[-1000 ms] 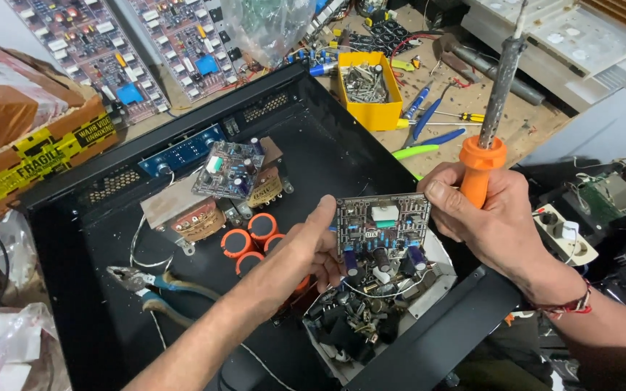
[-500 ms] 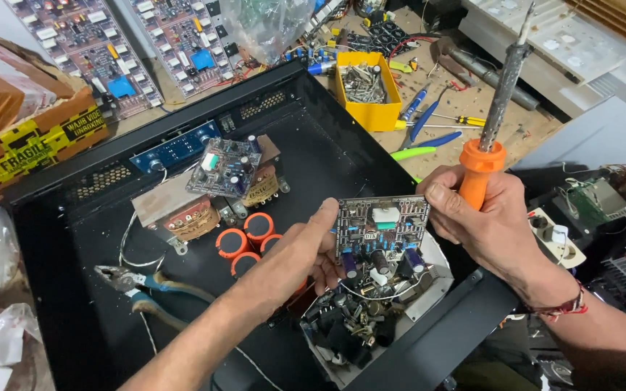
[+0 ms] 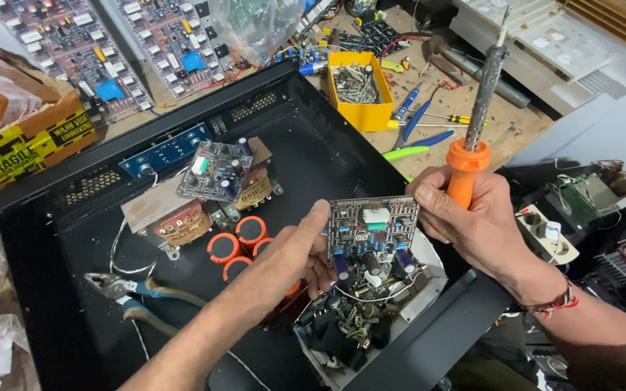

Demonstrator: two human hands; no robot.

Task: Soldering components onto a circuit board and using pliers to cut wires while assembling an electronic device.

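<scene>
Your left hand (image 3: 295, 253) pinches the left edge of a small circuit board (image 3: 372, 226), holding it upright over a white tray of loose parts (image 3: 429, 279). At three o'clock from it, your right hand (image 3: 476, 221) is fisted around the orange grip of a soldering iron (image 3: 478, 108), tip up. Pliers (image 3: 135, 293) lie at nine o'clock in the black chassis (image 3: 327, 156). Farther off, at twelve o'clock, a yellow bin (image 3: 362, 116) sits on the worktop (image 3: 523, 123).

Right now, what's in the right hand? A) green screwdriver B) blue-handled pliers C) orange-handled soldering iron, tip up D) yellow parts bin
C: the right hand wraps the orange grip of the soldering iron, tip pointing up; the pliers lie in the black chassis, and the yellow bin sits on the bench.
</scene>
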